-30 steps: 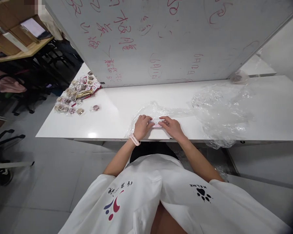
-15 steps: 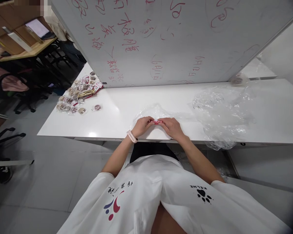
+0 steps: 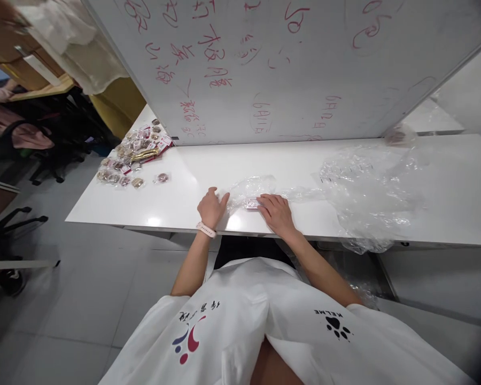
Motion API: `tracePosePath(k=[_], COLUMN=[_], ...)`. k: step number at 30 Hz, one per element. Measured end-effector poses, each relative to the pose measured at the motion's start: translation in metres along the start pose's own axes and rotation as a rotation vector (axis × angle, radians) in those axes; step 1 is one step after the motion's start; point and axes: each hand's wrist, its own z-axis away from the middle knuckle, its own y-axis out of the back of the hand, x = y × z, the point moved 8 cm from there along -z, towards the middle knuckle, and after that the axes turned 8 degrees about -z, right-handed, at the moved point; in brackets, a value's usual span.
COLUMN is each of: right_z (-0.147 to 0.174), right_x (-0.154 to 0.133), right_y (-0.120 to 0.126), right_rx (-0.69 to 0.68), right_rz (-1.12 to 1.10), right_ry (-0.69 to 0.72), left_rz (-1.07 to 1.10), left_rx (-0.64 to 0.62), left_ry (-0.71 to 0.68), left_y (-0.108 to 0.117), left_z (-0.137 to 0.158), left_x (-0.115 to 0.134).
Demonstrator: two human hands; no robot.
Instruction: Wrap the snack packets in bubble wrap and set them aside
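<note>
On the white table (image 3: 192, 166), a small flat pink-and-white packet (image 3: 251, 204) lies on a strip of clear plastic wrap (image 3: 256, 185). My right hand (image 3: 278, 214) holds the packet's right end, its fingers together and partly covering it. To the left, my left hand (image 3: 211, 207) is raised with thumb and fingers apart and nothing visible in it, at the left edge of the wrap. The wrap runs right, behind my right hand, into a large crumpled heap of clear plastic (image 3: 372, 198).
A pile of small wrapped items (image 3: 124, 155) with a gold strip (image 3: 145, 154) covers the table's left end; one wrapped piece (image 3: 162, 178) lies apart. A whiteboard (image 3: 264, 69) with red writing stands at the back. Behind it on the left is a person in light clothing (image 3: 84, 53).
My left hand has let go of the packet and moved left, opening. The packet now lies flat under my right hand's fingers. The person at the back left has come closer.
</note>
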Motion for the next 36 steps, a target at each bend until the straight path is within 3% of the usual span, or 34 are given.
tracePosePath(k=[3,6,10,13,15,17,19,21,25,27,29,31,36], right_z=[0.002,0.001,0.003,0.004,0.004,0.005,0.005,0.004,0.004,0.004,0.004,0.004,0.002], right_x=[0.004,0.006,0.009,0.009,0.01,0.01,0.009,0.009,0.008,0.007,0.007,0.007,0.011], right_y=[0.0,0.0,-0.001,-0.002,-0.002,-0.001,-0.001,0.0,0.0,0.001,0.001,0.001,-0.002], right_rx=[0.008,0.006,-0.004,-0.024,-0.032,-0.031,-0.028,-0.029,-0.038,-0.04,-0.037,-0.027,-0.02], right_rz=[-0.026,-0.039,-0.044,-0.04,-0.041,-0.047,-0.057,-0.065,-0.064,-0.063,-0.064,-0.065,-0.089], right_ry=[-0.014,-0.024,-0.04,-0.036,-0.032,-0.027,-0.027,-0.033,-0.034,-0.032,-0.033,-0.027,-0.036], left_rz=[0.261,0.685,1.231,1.56,1.691,1.681,1.576,1.498,1.526,1.539,1.509,1.429,0.995], left_rx=[-0.282,-0.374,-0.487,-0.403,-0.143,0.182,0.344,0.237,-0.277,-0.373,-0.362,-0.296,-0.126], left_ry=[0.103,0.183,0.528,0.755,0.797,0.76,0.704,0.68,0.71,0.721,0.684,0.561,-0.017], left_y=[-0.012,-0.018,-0.034,-0.034,-0.021,-0.003,0.008,0.001,-0.038,-0.048,-0.052,-0.053,-0.051], left_z=[-0.003,-0.01,-0.012,-0.008,-0.003,0.012,0.035,0.055,0.074,0.067,0.054,0.041,0.045], left_x=[-0.022,-0.027,-0.037,-0.049,-0.066,-0.084,-0.088,-0.075,-0.025,-0.007,0.004,0.015,0.057])
